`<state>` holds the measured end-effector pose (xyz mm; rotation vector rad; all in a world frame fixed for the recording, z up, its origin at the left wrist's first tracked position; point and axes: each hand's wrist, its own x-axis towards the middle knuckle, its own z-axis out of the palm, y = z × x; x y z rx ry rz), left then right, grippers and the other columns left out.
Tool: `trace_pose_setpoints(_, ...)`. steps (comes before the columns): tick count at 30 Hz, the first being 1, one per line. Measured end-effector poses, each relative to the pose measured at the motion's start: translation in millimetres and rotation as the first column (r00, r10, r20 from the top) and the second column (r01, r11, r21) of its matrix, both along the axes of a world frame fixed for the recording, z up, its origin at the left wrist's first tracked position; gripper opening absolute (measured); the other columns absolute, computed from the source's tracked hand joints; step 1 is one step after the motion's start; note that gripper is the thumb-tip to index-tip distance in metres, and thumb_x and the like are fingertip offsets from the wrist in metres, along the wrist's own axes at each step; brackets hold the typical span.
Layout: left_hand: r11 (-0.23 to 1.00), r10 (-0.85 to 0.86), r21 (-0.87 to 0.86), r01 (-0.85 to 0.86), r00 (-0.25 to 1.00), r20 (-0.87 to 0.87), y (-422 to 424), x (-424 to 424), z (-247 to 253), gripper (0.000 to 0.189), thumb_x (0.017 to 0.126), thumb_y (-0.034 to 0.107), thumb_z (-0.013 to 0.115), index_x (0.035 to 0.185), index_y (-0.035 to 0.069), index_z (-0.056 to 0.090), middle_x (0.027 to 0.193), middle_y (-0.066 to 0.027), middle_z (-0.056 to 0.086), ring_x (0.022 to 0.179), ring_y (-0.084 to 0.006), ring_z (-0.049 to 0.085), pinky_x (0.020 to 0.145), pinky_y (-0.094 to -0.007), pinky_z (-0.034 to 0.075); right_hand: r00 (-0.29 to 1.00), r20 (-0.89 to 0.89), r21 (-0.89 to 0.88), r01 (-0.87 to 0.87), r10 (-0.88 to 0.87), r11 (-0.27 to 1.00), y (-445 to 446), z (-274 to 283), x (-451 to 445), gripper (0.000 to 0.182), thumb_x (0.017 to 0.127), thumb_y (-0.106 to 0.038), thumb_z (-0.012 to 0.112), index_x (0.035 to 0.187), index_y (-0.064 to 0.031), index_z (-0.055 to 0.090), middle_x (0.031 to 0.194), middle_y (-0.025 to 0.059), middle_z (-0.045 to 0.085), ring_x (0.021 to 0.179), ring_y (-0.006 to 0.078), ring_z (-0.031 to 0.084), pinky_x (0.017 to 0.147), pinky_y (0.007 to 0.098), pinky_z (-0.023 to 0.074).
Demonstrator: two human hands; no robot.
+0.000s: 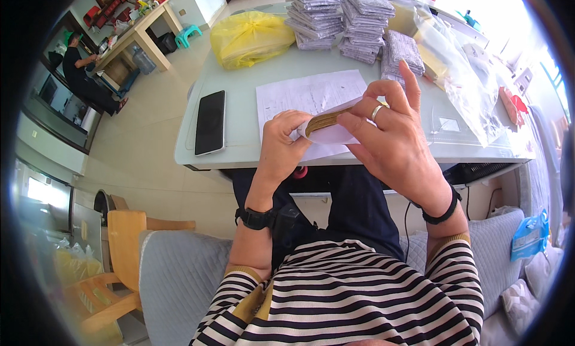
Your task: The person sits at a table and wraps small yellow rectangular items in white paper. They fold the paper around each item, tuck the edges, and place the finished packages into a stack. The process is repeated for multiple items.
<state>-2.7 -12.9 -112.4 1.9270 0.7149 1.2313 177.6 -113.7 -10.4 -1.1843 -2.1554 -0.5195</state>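
Both my hands hold one packet (328, 123), a stack of thin yellow-brown sheets in white paper, above the table. My left hand (287, 137) grips its left end. My right hand (391, 126), with a ring on one finger, pinches its right part, index finger raised. Beneath the packet a printed white paper sheet (310, 90) lies flat on the glass-topped table (242, 144). Behind the sheet stand two tall stacks of paper-wrapped packets, the left stack (314, 18) and the middle stack (366, 25), with a shorter stack (404, 54) on their right.
A smartphone (210, 123) lies on the table at the left, a yellow plastic bag (251, 40) behind it. Clear plastic wrap (467, 90) covers yellow material at the right. A wooden chair (126, 251) stands at the lower left. A person (78, 72) stands by a far wooden table.
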Motion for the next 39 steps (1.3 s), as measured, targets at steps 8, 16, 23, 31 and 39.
trace_pose_setpoints(8,0.990,0.019,0.141,-0.017,1.000,-0.014,-2,4,7,0.025,0.067,-0.004,0.071,0.092,0.001,0.069,0.085,-0.0113,0.068,0.082,-0.0277,0.063,0.085,-0.0346,0.045,0.998,0.049,0.048,0.042,-0.044,0.998,3,-10,-4,0.030,0.059,-0.002,0.075,0.088,-0.0065,0.071,0.085,0.0010,0.060,0.098,0.0239,0.054,0.113,0.0602,0.0198)
trace_pose_setpoints(16,0.989,-0.016,0.144,0.017,1.000,-0.011,2,4,4,0.024,0.068,-0.008,0.066,0.091,0.001,0.069,0.082,-0.0110,0.067,0.078,-0.0265,0.061,0.082,-0.0335,0.045,0.999,-0.029,0.013,0.025,-0.025,1.000,6,-13,-2,0.031,0.058,0.001,0.072,0.087,-0.0058,0.070,0.087,0.0030,0.058,0.101,0.0259,0.054,0.114,0.0585,0.0198)
trace_pose_setpoints(23,1.000,-0.005,0.001,0.005,1.000,0.018,-2,5,5,0.025,0.070,-0.008,0.065,0.093,0.001,0.070,0.085,-0.0115,0.069,0.079,-0.0261,0.063,0.078,-0.0330,0.048,1.000,0.014,-0.006,-0.022,0.022,1.000,5,-18,-1,0.021,0.064,-0.004,0.066,0.085,-0.0014,0.066,0.087,0.0051,0.058,0.104,0.0257,0.053,0.111,0.0642,0.0167)
trace_pose_setpoints(31,0.998,-0.019,-0.057,0.020,1.000,0.012,-1,5,3,0.025,0.070,-0.007,0.065,0.094,0.001,0.070,0.087,-0.0112,0.070,0.083,-0.0251,0.064,0.078,-0.0331,0.049,0.996,0.058,-0.027,0.062,-0.061,0.998,-1,-14,-7,0.017,0.069,-0.001,0.068,0.086,-0.0041,0.067,0.088,0.0040,0.067,0.108,0.0234,0.055,0.114,0.0620,0.0127)
trace_pose_setpoints(39,1.000,-0.014,-0.024,0.014,1.000,0.009,-1,7,5,0.023,0.072,-0.008,0.065,0.093,-0.002,0.068,0.087,-0.0091,0.069,0.082,-0.0190,0.063,0.077,-0.0291,0.049,0.968,0.093,0.099,0.225,-0.234,0.969,-8,-12,-9,0.015,0.070,-0.003,0.069,0.085,-0.0038,0.069,0.089,0.0046,0.069,0.112,0.0266,0.055,0.112,0.0663,0.0104)
